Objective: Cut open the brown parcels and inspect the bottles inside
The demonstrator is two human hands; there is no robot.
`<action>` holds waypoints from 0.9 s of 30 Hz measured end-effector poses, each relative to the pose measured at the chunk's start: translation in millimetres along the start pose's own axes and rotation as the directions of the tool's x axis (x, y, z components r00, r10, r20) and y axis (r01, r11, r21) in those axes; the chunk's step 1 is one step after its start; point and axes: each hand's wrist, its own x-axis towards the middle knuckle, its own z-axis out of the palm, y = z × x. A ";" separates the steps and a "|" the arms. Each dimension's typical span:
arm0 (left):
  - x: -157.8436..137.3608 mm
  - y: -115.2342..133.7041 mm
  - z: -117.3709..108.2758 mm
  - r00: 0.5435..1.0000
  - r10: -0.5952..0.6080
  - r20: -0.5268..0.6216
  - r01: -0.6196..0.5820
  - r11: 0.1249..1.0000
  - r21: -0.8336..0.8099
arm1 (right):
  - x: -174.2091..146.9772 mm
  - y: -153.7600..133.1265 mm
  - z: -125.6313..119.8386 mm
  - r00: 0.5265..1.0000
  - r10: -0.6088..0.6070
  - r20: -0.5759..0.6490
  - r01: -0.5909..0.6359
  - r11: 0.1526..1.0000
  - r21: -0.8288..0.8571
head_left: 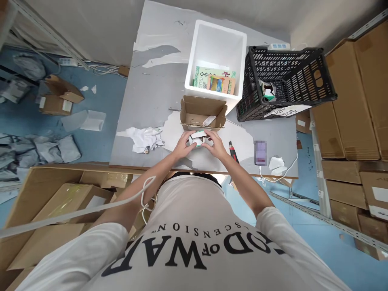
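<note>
Both hands hold a small white and green box low over the table, close to its front edge. My left hand grips its left end, and my right hand grips its right end. Part of the box looks dark, perhaps an opening; its contents are too small to make out. Just beyond the hands sits an open brown cardboard box with a small whitish piece inside. To the right of my right hand lies a red and black utility knife.
Crumpled white paper lies at left. A white foam box holding printed booklets stands behind, beside a black plastic crate with a small package in it. A phone with a cable lies at right. Cartons are stacked beyond.
</note>
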 end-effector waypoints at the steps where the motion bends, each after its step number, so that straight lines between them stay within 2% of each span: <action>1: 1.0 -0.7 -0.5 1.000 0.000 0.011 0.000 1.000 -0.004 | 4.0 0.8 3.6 0.999 0.025 -0.022 -0.026 0.999 -0.020; 4: 4.4 -4.6 -5.3 0.996 0.021 0.089 -0.018 1.000 -0.025 | 19.1 3.0 5.8 0.999 0.031 -0.008 -0.031 0.998 -0.049; 6: 7.2 -8.3 -9.7 0.988 0.027 0.155 -0.020 0.998 -0.052 | 29.8 4.0 3.1 0.995 -0.009 0.101 0.009 1.000 0.006; 9: 11.5 -13.9 -15.0 0.978 0.002 0.210 0.018 0.995 -0.094 | 39.4 3.7 1.0 0.959 -0.061 0.278 0.048 0.997 0.054; 14: 14.9 -16.2 -17.2 0.971 0.017 0.237 -0.009 0.999 -0.037 | 27.5 -3.4 5.4 0.951 -0.111 0.290 0.176 0.962 -0.210; 17: 16.0 -14.6 -17.5 0.969 0.023 0.244 -0.028 0.999 0.017 | 19.3 -10.4 2.2 0.918 -0.185 0.350 0.301 0.901 -0.313; 19: 17.2 -14.0 -18.3 0.969 0.018 0.244 -0.025 0.999 0.025 | 18.2 -15.4 -1.5 0.904 -0.165 0.395 0.324 0.866 -0.381; 22: 18.2 -13.3 -19.9 0.969 0.024 0.247 -0.028 0.999 0.015 | 19.9 -22.0 -4.1 0.912 -0.061 0.405 0.271 0.831 -0.485; 27: 12.8 -10.3 -19.7 0.977 0.051 0.206 -0.028 0.993 -0.113 | 14.3 -30.0 -10.3 0.922 -0.025 0.387 0.243 0.816 -0.524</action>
